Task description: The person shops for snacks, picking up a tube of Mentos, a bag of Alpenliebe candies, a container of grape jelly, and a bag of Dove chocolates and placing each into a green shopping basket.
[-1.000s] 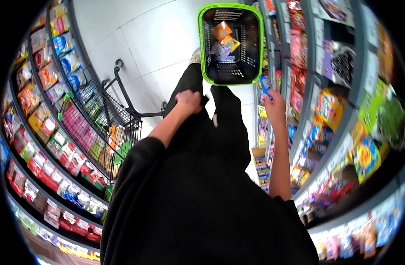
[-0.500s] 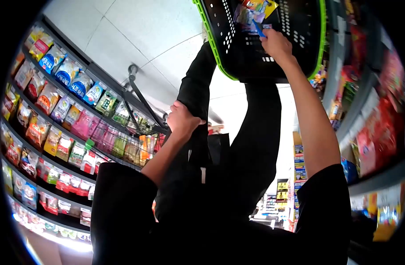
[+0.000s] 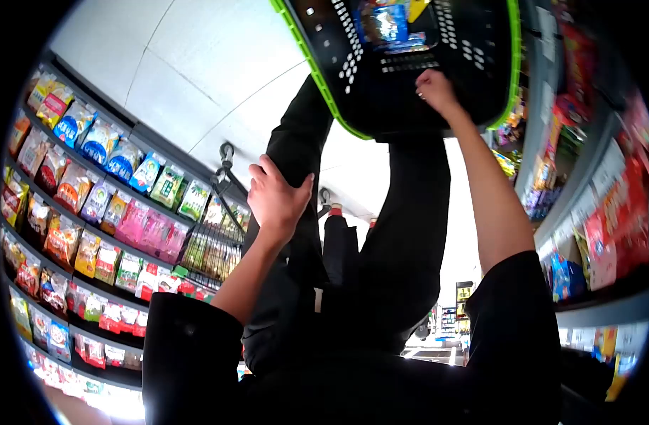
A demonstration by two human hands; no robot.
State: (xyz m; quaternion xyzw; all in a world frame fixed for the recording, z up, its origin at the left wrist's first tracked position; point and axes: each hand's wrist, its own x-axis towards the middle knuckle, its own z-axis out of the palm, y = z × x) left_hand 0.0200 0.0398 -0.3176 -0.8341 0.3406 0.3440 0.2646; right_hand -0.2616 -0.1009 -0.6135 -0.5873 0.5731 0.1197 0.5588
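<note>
A black shopping basket (image 3: 395, 113) with a bright green rim is at the top of the head view. A blue snack packet (image 3: 389, 24) lies in it beside a yellow packet (image 3: 416, 8). My right hand (image 3: 436, 91) hovers over the near part of the basket, apart from the packets, with its fingers curled in and nothing visible in them. My left hand (image 3: 278, 198) is at my black trouser leg (image 3: 296, 127), near the knee. Its thumb and fingers are spread, and it holds nothing.
Shelves of bagged snacks (image 3: 101, 145) curve along the left side. On the right, another shelf carries red packages (image 3: 615, 227). A wire rack (image 3: 212, 251) and a caster wheel (image 3: 227, 151) are by the left shelf. Pale floor tiles (image 3: 190, 78) lie ahead.
My right hand has let go of the blue item and drawn back toward me; a blue packet now lies in the basket. My left hand has spread its fingers at the leg.
</note>
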